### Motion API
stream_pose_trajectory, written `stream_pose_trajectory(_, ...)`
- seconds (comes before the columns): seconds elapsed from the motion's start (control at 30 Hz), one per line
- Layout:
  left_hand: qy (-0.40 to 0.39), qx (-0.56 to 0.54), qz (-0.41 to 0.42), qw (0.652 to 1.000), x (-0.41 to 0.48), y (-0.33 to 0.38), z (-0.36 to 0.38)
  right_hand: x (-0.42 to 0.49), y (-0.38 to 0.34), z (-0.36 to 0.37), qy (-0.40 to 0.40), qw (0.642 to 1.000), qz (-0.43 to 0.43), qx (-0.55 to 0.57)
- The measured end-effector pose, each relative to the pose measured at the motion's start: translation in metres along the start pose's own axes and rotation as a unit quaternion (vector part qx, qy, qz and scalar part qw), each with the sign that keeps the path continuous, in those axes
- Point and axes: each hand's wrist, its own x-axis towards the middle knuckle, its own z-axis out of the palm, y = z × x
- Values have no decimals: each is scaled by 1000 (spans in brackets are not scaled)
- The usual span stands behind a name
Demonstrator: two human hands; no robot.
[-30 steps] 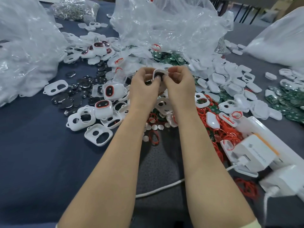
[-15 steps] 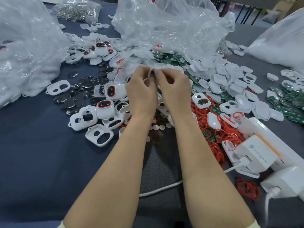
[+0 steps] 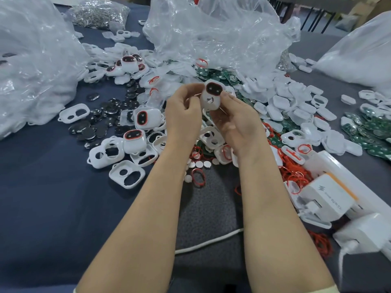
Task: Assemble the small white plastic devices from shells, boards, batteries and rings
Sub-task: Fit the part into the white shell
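Several finished devices [image 3: 134,140] lie left of the hands. One more device [image 3: 212,95] is raised above the heap, gripped by the right hand [image 3: 234,123]. The left hand [image 3: 184,119] curls at its edge, contact unclear. Heaps of shells [image 3: 127,174], boards [image 3: 372,132], batteries [image 3: 84,129] and rings [image 3: 293,176] remain.

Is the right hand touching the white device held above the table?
Touching. The head view shows the right hand gripping the white device: its thumb presses on the device's right edge, with no gap.
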Motion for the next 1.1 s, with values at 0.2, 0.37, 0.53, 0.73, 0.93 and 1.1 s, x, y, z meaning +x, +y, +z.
stream_pose_trajectory(0.2, -14, 29, 20, 999, -1, -1, 0, -5, -1, 2, 28, 993, -69, -87)
stream_pose_trajectory(0.37, -71, 2, 9, 997, -3, 4, 4, -12, 4, 14, 81, 895, -247, -362)
stream_pose_trajectory(0.53, -36, -101, -92, 990, 5, 4, -5, -16, 8, 25, 8, 791, -276, -546)
stream_pose_trajectory(0.73, 17, -148, -139, 979, 9, 3, -12, -24, -14, 16, -40, 865, -169, -470)
stream_pose_trajectory(0.93, 84, -188, -119, 971, 10, 6, -17, -42, -22, 16, -205, 673, 78, -706)
stream_pose_trajectory(1.1, 133, -278, -104, 946, 10, 11, -20, -36, 0, 27, -157, 594, 1, -789)
